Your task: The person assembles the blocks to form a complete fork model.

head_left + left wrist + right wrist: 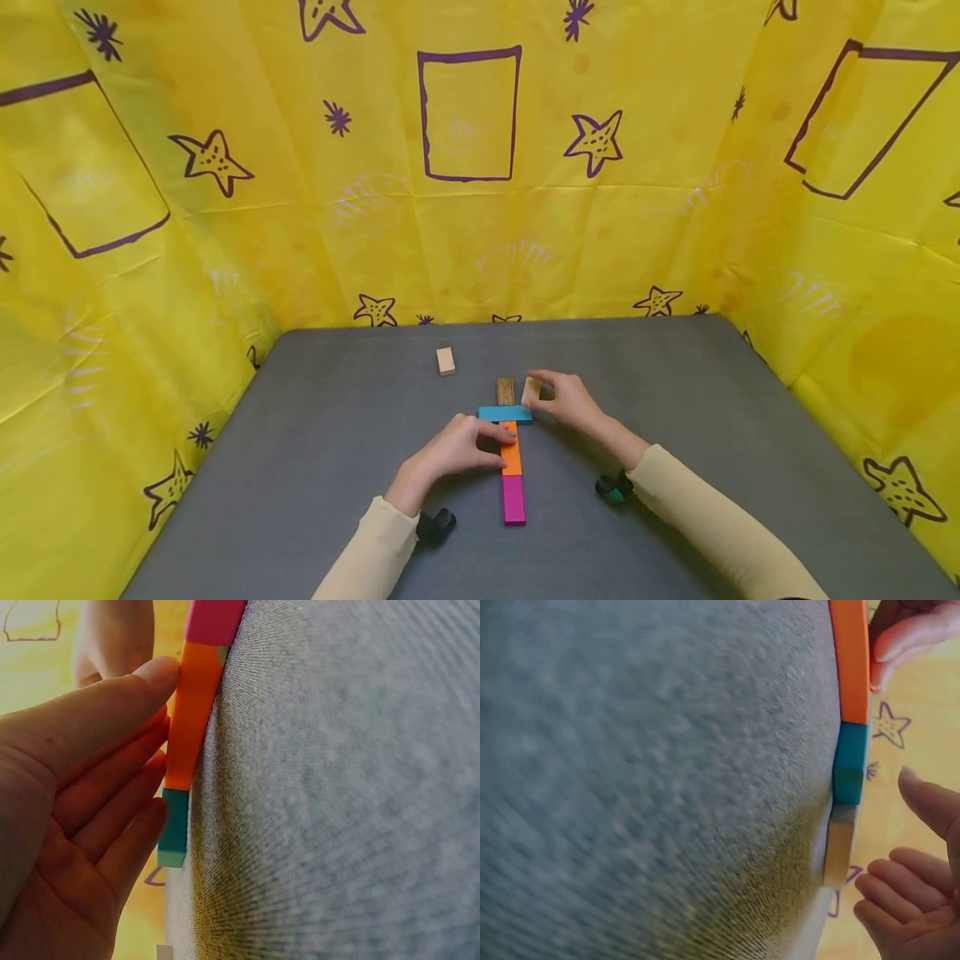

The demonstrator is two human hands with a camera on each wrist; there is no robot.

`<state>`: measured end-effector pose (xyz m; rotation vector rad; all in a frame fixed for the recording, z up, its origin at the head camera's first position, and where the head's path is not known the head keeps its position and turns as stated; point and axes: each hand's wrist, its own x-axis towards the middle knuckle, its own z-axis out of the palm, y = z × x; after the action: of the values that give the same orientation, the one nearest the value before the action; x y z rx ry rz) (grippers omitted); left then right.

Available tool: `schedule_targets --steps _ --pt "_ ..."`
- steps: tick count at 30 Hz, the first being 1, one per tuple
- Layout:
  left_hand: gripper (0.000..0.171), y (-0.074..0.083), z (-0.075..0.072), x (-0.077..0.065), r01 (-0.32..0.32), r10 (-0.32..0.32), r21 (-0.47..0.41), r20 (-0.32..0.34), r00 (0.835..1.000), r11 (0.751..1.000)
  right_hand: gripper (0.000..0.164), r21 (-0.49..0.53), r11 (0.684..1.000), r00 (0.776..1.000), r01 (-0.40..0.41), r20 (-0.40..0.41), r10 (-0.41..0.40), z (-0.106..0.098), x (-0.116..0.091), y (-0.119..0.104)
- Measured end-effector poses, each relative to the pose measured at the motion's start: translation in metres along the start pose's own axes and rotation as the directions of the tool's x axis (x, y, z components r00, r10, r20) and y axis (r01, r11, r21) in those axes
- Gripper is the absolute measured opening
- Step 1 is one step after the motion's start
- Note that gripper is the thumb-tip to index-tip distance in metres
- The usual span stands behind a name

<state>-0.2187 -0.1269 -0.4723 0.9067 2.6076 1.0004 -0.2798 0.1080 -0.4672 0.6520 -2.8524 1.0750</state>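
Observation:
A magenta block (513, 500), an orange block (512, 458) and a crosswise blue block (498, 413) lie end to end on the grey table. Beyond the blue block are a dark brown wooden block (506, 392) and, to its right, a light wooden block (532, 391). My left hand (457, 446) rests thumb and fingertips on the orange block. My right hand (573, 404) is at the light block, thumb and forefinger spread along it. In the right wrist view a gap shows between that hand (919, 892) and the wooden block (838, 847) beside the blue one.
Another light wooden block (446, 361) lies farther back and to the left. Yellow cloth (465, 250) with purple drawings surrounds the grey table (360, 400) at the back and sides. Dark wrist-worn devices (437, 527) sit under both forearms.

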Motion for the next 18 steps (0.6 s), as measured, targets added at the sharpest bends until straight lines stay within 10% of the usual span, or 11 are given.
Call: schedule_targets --steps 18 --pt "0.035 0.0060 -0.0011 0.0019 -0.007 0.007 0.044 0.003 1.000 0.999 0.058 -0.085 0.995 0.998 0.056 0.021 -0.055 0.0062 -0.0036 0.0033"
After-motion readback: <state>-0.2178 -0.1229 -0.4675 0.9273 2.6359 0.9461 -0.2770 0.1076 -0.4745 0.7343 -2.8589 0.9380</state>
